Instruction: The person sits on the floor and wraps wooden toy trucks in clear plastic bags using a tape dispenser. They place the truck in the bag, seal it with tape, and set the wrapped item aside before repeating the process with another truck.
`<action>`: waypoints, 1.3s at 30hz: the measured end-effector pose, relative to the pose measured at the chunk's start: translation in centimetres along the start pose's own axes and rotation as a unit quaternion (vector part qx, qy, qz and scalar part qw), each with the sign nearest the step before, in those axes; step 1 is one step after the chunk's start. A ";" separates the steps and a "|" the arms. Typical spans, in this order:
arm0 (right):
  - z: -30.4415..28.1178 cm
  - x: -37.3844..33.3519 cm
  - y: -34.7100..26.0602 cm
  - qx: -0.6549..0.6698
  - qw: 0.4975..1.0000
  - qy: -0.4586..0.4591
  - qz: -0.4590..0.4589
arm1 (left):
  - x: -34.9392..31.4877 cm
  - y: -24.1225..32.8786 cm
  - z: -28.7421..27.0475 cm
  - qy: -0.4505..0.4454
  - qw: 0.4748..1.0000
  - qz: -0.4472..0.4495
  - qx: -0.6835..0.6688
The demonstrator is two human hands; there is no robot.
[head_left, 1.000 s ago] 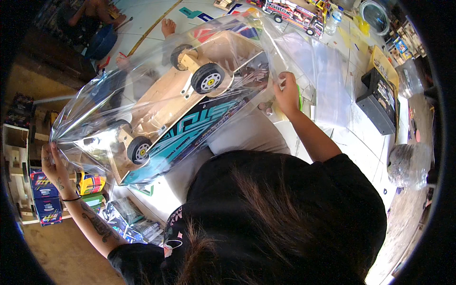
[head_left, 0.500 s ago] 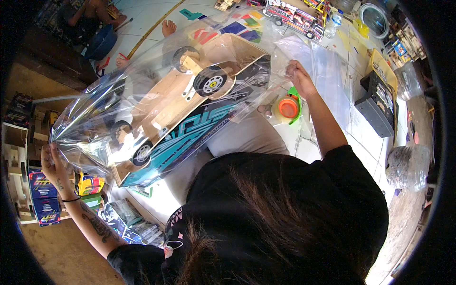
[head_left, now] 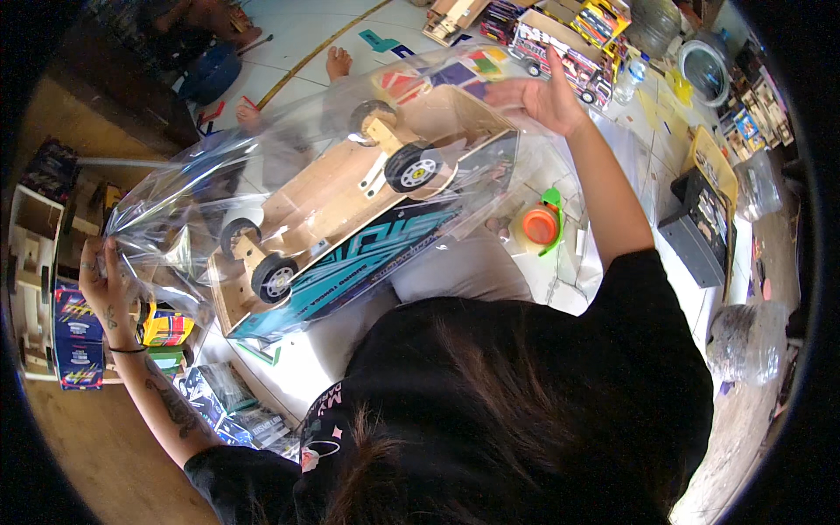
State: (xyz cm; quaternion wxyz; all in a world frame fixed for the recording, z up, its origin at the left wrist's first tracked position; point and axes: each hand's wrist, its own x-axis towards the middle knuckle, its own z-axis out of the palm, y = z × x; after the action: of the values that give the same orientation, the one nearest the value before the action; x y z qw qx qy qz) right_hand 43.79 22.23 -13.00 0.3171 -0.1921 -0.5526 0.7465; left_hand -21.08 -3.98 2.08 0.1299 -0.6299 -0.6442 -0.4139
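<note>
A wooden toy truck lies with its wheels up across my lap, inside a clear plastic bag. Its near side is teal with dark printed graphics. At the bag's left end, my left hand pinches the gathered plastic. My right hand is at the truck's far right end, fingers spread and palm toward the bag. Whether its fingertips touch the plastic, I cannot tell. A roll of orange-cored tape on a green dispenser sits on the floor right of my knees.
Finished toy trucks stand at the back right, near a water bottle. A black box and yellow tray are at the right. Boxed toys sit at the left. Another person's foot shows beyond the bag.
My right hand has opened from a closed grip and moved up and inward against the truck's far end. My left hand keeps its pinch on the plastic. The truck appears slightly shifted right.
</note>
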 end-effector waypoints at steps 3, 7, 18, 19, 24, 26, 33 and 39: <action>1.7 3.8 -6.0 -0.032 0.990 -0.132 -0.033 | -0.1 0.9 0.0 -0.014 0.999 0.026 0.017; 2.2 4.0 -12.0 -0.176 0.943 0.248 -0.135 | -0.9 1.3 -0.8 -0.056 0.997 -0.025 -0.048; 2.8 9.1 -13.5 -0.098 0.974 0.204 0.009 | -0.2 1.0 -1.3 -0.074 0.991 -0.101 -0.048; 2.8 9.6 -14.4 -0.085 0.967 0.238 -0.028 | 0.2 1.2 -1.4 -0.030 0.996 -0.080 -0.004; 1.5 6.0 -17.1 -0.076 0.966 0.137 -0.204 | 0.8 1.3 -2.5 0.083 0.996 0.017 -0.005; 1.5 4.2 -16.0 -0.045 0.979 0.117 -0.160 | 0.0 1.2 -2.9 0.074 0.996 -0.055 0.003; 3.2 7.6 -13.5 -0.123 0.987 0.093 0.044 | -1.0 1.7 -2.8 0.006 0.989 0.068 0.132; 0.8 13.0 -14.4 -0.065 0.989 0.012 -0.135 | -0.4 4.5 -4.4 -0.017 0.956 0.156 0.247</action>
State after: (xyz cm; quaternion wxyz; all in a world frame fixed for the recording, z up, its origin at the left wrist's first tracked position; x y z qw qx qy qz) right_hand 37.65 33.28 1.72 0.4087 -0.1449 -0.6169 0.6568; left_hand -18.44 -7.93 6.20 0.3334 -0.6780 -0.6219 -0.2059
